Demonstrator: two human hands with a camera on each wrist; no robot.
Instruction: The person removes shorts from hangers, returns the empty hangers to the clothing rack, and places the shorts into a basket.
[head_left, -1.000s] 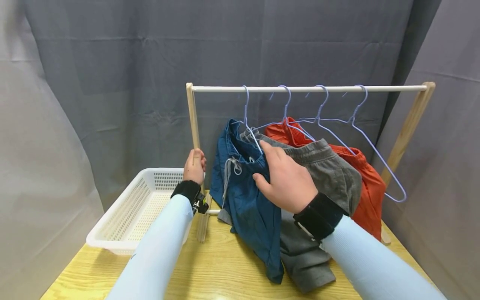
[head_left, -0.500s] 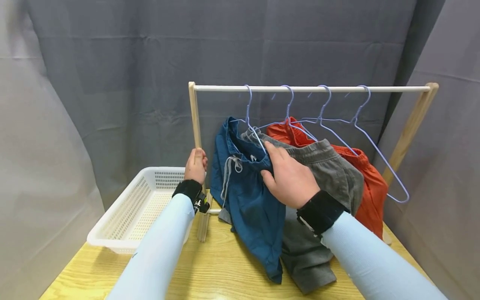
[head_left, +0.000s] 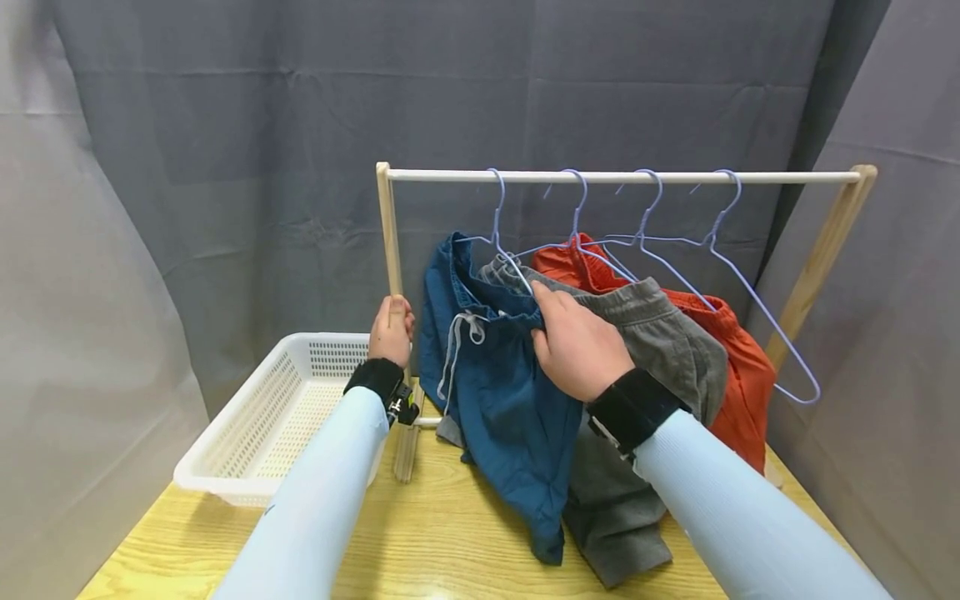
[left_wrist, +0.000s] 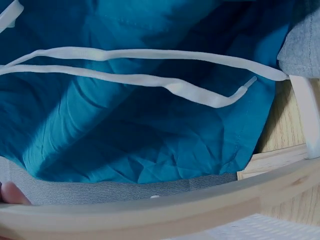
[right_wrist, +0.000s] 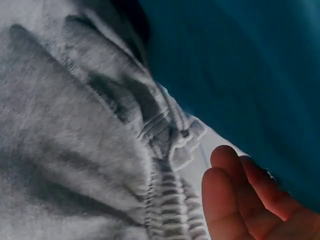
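Note:
My left hand (head_left: 390, 333) grips the wooden left upright (head_left: 389, 242) of a small clothes rack; only a bit of a finger (left_wrist: 14, 194) shows in the left wrist view. Blue drawstring shorts (head_left: 517, 408) hang at the rack's left on a lavender wire hanger (head_left: 497, 218). At their waistband's right side, my right hand (head_left: 583, 346) pinches the cloth by the hanger's lower end, thumb in front. Its fingers (right_wrist: 220, 200) lie behind the blue cloth in the right wrist view, and the thumb is hidden there. Grey shorts (head_left: 660, 342) hang just behind this hand.
Red shorts (head_left: 738, 392) hang behind the grey ones. Further lavender hangers (head_left: 723, 221) hook over the white rail (head_left: 615, 177), the rightmost bare at its right end. A white perforated basket (head_left: 225, 467) stands left on the wooden table (head_left: 427, 542), against grey curtains (head_left: 225, 167).
My right thumb has closed in on the blue waistband, and the hand has drawn it slightly right, around the hanger's end. The left hand keeps its grip on the upright.

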